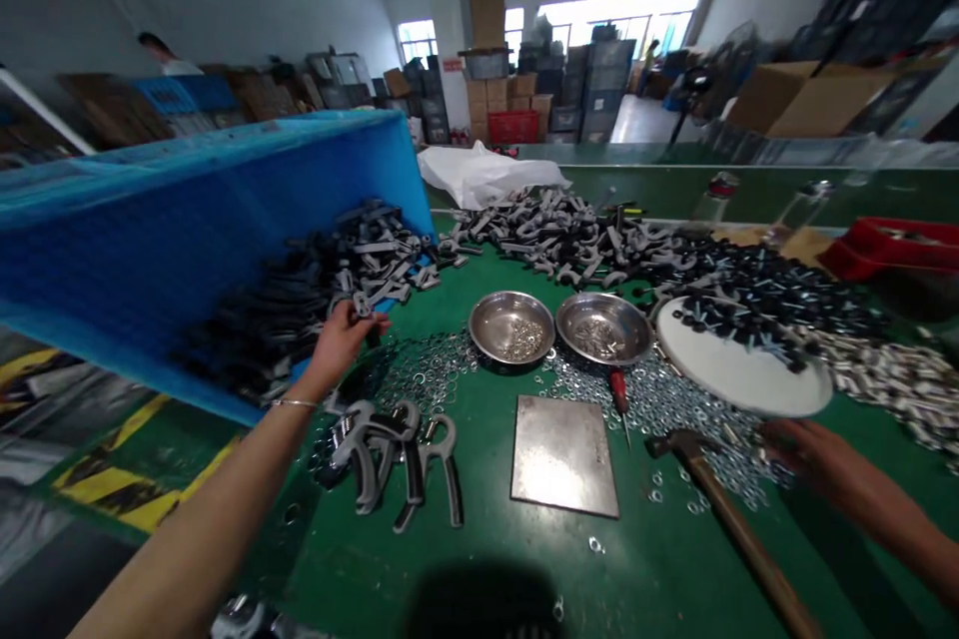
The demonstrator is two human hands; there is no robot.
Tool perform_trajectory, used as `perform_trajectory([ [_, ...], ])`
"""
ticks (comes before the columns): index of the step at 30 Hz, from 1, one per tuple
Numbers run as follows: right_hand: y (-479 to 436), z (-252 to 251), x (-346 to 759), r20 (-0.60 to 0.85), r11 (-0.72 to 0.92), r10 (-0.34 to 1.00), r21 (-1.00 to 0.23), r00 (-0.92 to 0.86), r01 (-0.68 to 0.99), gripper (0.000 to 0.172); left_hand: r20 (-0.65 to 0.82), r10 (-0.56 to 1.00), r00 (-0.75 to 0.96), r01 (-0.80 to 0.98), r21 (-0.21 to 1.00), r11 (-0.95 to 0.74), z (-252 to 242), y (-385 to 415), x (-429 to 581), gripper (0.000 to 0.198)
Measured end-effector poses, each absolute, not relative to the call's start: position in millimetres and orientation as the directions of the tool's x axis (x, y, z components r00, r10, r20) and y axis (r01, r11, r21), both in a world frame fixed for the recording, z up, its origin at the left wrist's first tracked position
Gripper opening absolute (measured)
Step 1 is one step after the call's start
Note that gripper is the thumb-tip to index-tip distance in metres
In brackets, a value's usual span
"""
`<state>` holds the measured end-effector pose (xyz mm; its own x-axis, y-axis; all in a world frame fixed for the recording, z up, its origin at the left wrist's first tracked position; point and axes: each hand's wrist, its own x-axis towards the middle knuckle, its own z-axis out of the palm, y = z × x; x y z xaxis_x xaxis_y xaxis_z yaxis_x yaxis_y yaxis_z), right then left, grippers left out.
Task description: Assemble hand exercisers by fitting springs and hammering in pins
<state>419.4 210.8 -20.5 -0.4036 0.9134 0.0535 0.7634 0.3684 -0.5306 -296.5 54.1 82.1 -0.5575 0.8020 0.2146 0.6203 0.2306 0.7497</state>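
Observation:
My left hand is closed on a grey and black clamp part at the mouth of the blue crate. Several grey clamps lie on the green table below that hand. On the right, my right hand is over the edge of the small metal nuts, near the white oval tray; its fingers are blurred, and what they hold, if anything, cannot be made out. A hammer lies left of this hand. A square metal plate is at the middle of the table.
Two steel bowls with small parts stand behind the plate, with a red screwdriver beside them. Grey clamp parts are heaped at the back. Black knobs, metal sleeves and a red bin occupy the right.

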Motion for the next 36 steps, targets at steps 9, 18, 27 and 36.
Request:
perform_trajectory([
  [9,166,34,325,-0.091,-0.050,0.994,-0.868,-0.060,0.494,0.045,-0.071,0.997,0.037,0.963,0.269,-0.017,44,89,-103,0.019],
  [18,95,26,237,-0.319,-0.513,0.764,-0.827,-0.560,-0.229,0.029,-0.092,0.994,0.056,0.969,0.245,-0.032,35,110,-85,0.023],
  [27,62,43,200,-0.393,-0.729,0.584,-0.638,-0.711,-0.247,0.015,-0.135,0.990,0.036,0.034,0.990,0.134,49,14,-20,0.033],
  [36,53,45,181,-0.448,-0.822,0.473,-0.535,-0.759,-0.197,0.016,-0.190,0.976,0.106,-0.240,0.948,0.210,54,-16,-16,0.035],
])
